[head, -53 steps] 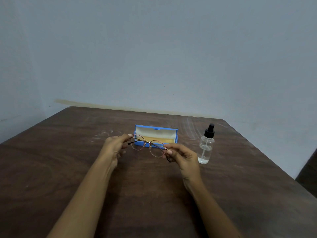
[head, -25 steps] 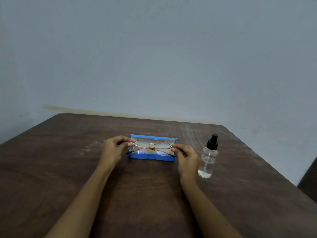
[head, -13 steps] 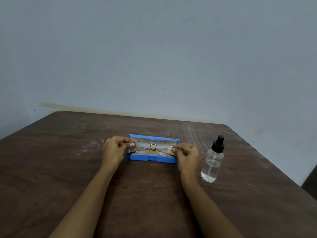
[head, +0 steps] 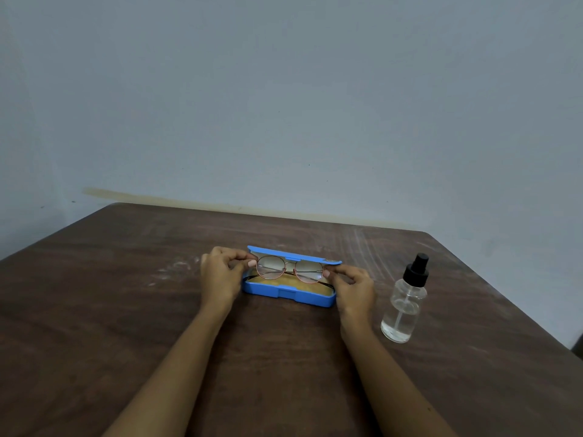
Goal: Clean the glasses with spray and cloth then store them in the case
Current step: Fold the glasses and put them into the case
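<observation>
1. Both grips are closed on the glasses [head: 289, 269]: the left hand [head: 220, 275] pinches the frame's left end between thumb and fingertips, and the right hand [head: 351, 287] pinches the right end the same way
2. Held level, the round, thin-rimmed glasses sit just above the open tray of the blue case [head: 288, 293], lenses upright and facing the person, folded temples low over the tan lining
3. Behind the lenses the lid of the case stands raised
4. To the right of the right hand, apart from it, a clear spray bottle [head: 403, 305] with a black pump top stands upright on the dark wooden worktop [head: 94, 310]
5. Pale scuffs mark the worktop left of the case, and a bare grey wall [head: 284, 105] rises behind
</observation>
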